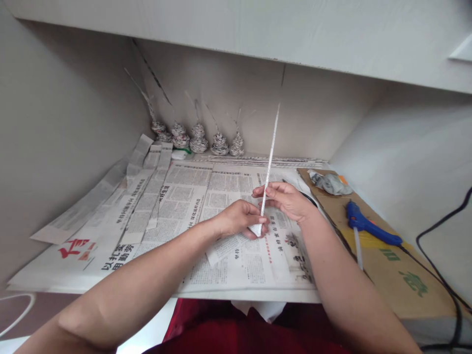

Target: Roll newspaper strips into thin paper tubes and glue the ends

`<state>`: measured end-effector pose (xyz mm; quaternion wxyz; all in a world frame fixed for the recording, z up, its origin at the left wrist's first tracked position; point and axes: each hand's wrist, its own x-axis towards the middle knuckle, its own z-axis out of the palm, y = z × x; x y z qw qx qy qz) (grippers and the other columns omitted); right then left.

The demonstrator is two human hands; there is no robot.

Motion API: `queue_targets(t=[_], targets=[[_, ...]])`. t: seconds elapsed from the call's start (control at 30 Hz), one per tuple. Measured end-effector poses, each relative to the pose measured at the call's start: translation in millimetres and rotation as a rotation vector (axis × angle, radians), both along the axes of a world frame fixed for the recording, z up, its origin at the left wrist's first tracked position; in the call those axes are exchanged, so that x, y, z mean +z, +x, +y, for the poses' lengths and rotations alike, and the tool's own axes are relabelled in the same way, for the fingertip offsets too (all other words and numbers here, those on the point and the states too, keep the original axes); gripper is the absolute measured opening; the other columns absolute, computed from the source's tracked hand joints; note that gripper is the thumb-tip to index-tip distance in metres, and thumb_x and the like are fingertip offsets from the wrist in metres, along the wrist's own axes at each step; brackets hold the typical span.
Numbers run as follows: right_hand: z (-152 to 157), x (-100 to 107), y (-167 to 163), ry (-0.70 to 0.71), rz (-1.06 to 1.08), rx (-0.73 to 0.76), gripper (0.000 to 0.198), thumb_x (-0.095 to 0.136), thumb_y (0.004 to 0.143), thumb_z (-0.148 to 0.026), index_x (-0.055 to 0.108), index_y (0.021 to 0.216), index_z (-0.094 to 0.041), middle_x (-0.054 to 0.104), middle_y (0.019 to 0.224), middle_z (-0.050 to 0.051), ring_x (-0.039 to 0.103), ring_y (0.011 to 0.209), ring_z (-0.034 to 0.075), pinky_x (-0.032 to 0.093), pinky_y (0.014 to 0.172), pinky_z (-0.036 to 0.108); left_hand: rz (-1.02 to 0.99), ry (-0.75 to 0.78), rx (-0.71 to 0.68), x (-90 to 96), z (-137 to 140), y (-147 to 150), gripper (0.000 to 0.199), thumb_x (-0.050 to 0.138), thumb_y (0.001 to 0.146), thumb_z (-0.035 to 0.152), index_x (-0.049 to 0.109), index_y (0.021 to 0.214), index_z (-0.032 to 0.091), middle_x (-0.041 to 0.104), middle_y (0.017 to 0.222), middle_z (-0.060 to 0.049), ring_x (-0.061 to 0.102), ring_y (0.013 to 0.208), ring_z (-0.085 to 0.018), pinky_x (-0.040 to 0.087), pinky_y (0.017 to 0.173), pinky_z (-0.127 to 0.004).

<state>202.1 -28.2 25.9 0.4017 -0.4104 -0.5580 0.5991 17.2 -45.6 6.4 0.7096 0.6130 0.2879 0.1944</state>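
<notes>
A thin rolled newspaper tube stands nearly upright in front of me, tapering to a point at its top. My left hand pinches its lower end, where the paper is still a loose flap. A strip of newspaper reaches out below that hand, toward the lower left. Higher on the tube is my right hand, thumb and fingers curled around it. Both hands are above newspaper sheets that cover the table.
Several gourd-shaped woven paper figures line the back wall. Before them lie thin paper rods. Cut newspaper strips lie at left. On cardboard at right are a blue glue gun with a cord and a crumpled plastic bag. A shelf overhangs.
</notes>
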Motion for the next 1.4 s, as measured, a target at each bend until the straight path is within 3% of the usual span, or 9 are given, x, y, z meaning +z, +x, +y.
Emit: queue_targets(t=[0.1, 0.23, 0.4, 0.57, 0.73, 0.9, 1.07, 1.2, 1.4], targets=[[-0.8, 1.3, 2.0, 0.002, -0.031, 0.051, 0.021, 0.07, 0.073, -0.035, 0.072, 0.085, -0.018, 0.067, 0.099, 0.007, 0.06, 0.095, 0.02, 0.047, 0.084, 0.036, 0.007, -0.003, -0.009, 2.0, -0.3, -0.4, 0.029, 0.064, 0.076, 0.039, 0.068, 0.082, 0.011, 0.067, 0.086, -0.01, 0.064, 0.081, -0.019, 0.054, 0.065, -0.031], [-1.7, 2.4, 1.6, -0.009, -0.012, -0.024, 0.019, 0.074, 0.069, -0.033, 0.071, 0.082, -0.018, 0.068, 0.092, 0.005, 0.061, 0.088, 0.018, 0.048, 0.081, 0.035, 0.017, -0.001, -0.03, 2.8, -0.3, -1.0, 0.029, 0.065, 0.075, 0.039, 0.068, 0.085, 0.011, 0.068, 0.087, -0.01, 0.064, 0.083, -0.019, 0.054, 0.067, -0.032], [-1.1, 1.5, 1.0, 0.003, -0.024, 0.056, 0.023, 0.07, 0.073, -0.037, 0.072, 0.086, -0.017, 0.067, 0.099, 0.008, 0.06, 0.093, 0.021, 0.048, 0.083, 0.037, 0.021, 0.01, -0.015, 2.3, -0.7, -0.4, 0.03, 0.064, 0.076, 0.039, 0.068, 0.086, 0.011, 0.068, 0.088, -0.01, 0.064, 0.084, -0.02, 0.054, 0.067, -0.032], [0.6, -0.1, 0.2, 0.027, -0.044, -0.093, 0.019, 0.074, 0.069, -0.034, 0.071, 0.08, -0.018, 0.068, 0.089, 0.005, 0.061, 0.087, 0.018, 0.048, 0.081, 0.035, 0.036, -0.006, -0.002, 5.7, -2.3, 0.2, 0.028, 0.064, 0.076, 0.037, 0.068, 0.083, 0.01, 0.068, 0.086, -0.011, 0.065, 0.084, -0.021, 0.054, 0.067, -0.033], [-2.1, 3.2, 1.0, 0.016, -0.03, 0.058, 0.024, 0.068, 0.075, -0.038, 0.071, 0.084, -0.017, 0.067, 0.098, 0.008, 0.061, 0.093, 0.02, 0.048, 0.084, 0.037, 0.014, -0.001, -0.013, 5.7, -1.3, -1.0, 0.028, 0.063, 0.077, 0.037, 0.068, 0.083, 0.01, 0.068, 0.086, -0.011, 0.065, 0.083, -0.02, 0.054, 0.067, -0.033], [0.3, 1.0, 1.2, 0.025, -0.021, -0.086, 0.018, 0.074, 0.069, -0.034, 0.07, 0.077, -0.018, 0.068, 0.088, 0.005, 0.061, 0.089, 0.019, 0.048, 0.079, 0.035, 0.035, -0.015, -0.02, 4.9, -0.2, -0.6, 0.028, 0.065, 0.076, 0.036, 0.068, 0.086, 0.01, 0.068, 0.088, -0.011, 0.065, 0.082, -0.019, 0.055, 0.067, -0.032], [-0.8, 2.7, 2.3, 0.023, -0.017, 0.011, 0.023, 0.07, 0.073, -0.039, 0.072, 0.082, -0.017, 0.067, 0.096, 0.008, 0.06, 0.094, 0.021, 0.048, 0.082, 0.037, 0.021, -0.012, -0.025, 3.5, 0.8, -0.9, 0.029, 0.065, 0.076, 0.037, 0.068, 0.087, 0.01, 0.068, 0.088, -0.011, 0.065, 0.082, -0.019, 0.055, 0.066, -0.031], [-1.8, 4.2, 2.7, 0.03, 0.0, -0.089, 0.019, 0.075, 0.067, -0.034, 0.071, 0.077, -0.019, 0.068, 0.089, 0.006, 0.061, 0.089, 0.02, 0.048, 0.08, 0.036, 0.017, 0.014, -0.041, 1.4, 1.3, -1.3, 0.029, 0.065, 0.076, 0.036, 0.069, 0.09, 0.011, 0.068, 0.089, -0.011, 0.064, 0.085, -0.02, 0.055, 0.067, -0.031], [-1.3, 3.0, 2.3, 0.001, -0.059, 0.042, 0.022, 0.075, 0.068, -0.033, 0.072, 0.084, -0.018, 0.068, 0.096, 0.007, 0.061, 0.091, 0.019, 0.047, 0.084, 0.036, 0.019, 0.033, -0.046, 0.5, 1.6, -1.8, 0.029, 0.065, 0.076, 0.037, 0.069, 0.089, 0.012, 0.067, 0.088, -0.01, 0.064, 0.083, -0.018, 0.055, 0.065, -0.029]])
